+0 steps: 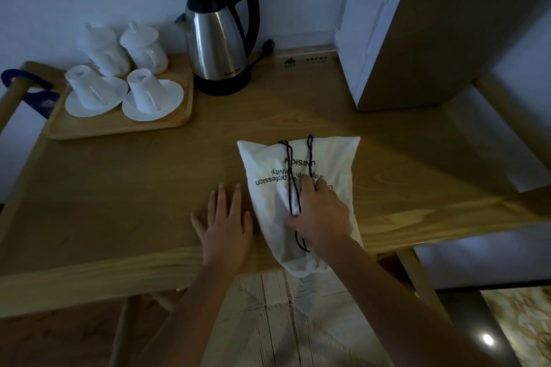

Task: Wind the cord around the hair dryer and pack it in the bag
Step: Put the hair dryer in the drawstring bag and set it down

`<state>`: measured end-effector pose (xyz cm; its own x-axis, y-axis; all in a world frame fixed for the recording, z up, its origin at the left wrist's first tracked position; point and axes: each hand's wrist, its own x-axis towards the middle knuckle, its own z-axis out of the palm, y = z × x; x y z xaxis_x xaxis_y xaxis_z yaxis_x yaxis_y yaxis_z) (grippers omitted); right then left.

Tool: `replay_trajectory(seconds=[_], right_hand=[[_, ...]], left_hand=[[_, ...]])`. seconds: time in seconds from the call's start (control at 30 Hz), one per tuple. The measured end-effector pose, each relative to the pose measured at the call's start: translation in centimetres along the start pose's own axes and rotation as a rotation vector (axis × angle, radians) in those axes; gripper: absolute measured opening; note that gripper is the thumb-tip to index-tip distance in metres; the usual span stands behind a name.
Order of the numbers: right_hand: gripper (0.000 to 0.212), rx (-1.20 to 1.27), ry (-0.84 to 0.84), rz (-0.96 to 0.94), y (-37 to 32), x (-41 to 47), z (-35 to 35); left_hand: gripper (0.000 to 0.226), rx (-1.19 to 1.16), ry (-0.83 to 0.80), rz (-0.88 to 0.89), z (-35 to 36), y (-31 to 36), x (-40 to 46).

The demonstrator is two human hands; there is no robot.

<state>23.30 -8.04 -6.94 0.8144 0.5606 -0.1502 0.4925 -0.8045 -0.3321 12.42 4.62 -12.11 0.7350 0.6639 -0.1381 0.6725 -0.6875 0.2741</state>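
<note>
A white drawstring bag (331, 158) with black printed text lies on the wooden table (134, 188), its near end hanging over the front edge. Two black drawstrings (310, 155) run along its top. My right hand (320, 217) rests on the bag's near half, fingers pressing the fabric and touching the strings. My left hand (225, 222) lies flat on the table just left of the bag, fingers spread, holding nothing. The hair dryer and its cord are not visible; the bag bulges slightly near the front.
A steel kettle (220, 39) on a black base stands at the back. Left of it a wooden tray (119, 125) holds several white cups and saucers. A tall white and brown cabinet (417, 39) stands at the back right. A woven chair seat (286, 322) sits below the table edge.
</note>
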Motion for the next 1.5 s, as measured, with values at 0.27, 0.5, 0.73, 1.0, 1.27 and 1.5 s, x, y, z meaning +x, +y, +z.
replay_trajectory(seconds=[0.27,0.5,0.73,1.0,1.27,1.5], right_hand=[[0.065,0.071,0.102,0.095,6.6,-1.8,-1.5],[0.067,0.056,0.219,0.16,11.3,-1.8,-5.4],[0.067,0.132,0.252,0.304,17.1,0.5,-10.3],[0.065,0.048,0.231,0.331,21.3,3.2,-9.7],[0.073,-0.009,0.311,0.277,22.0,4.2,-8.4],[0.071,-0.307,0.186,-0.022,24.8,1.7,-6.1]], left_hand=[[0.065,0.136,-0.02,0.028,1.7,2.8,-0.2],[0.071,0.084,-0.029,0.005,2.9,7.4,-0.2],[0.073,0.091,0.005,-0.007,3.4,7.4,-0.2],[0.073,0.118,0.002,-0.032,3.3,7.9,-0.1],[0.072,0.131,0.021,-0.028,3.5,7.8,0.0],[0.072,0.127,0.021,-0.028,3.4,7.9,-0.1]])
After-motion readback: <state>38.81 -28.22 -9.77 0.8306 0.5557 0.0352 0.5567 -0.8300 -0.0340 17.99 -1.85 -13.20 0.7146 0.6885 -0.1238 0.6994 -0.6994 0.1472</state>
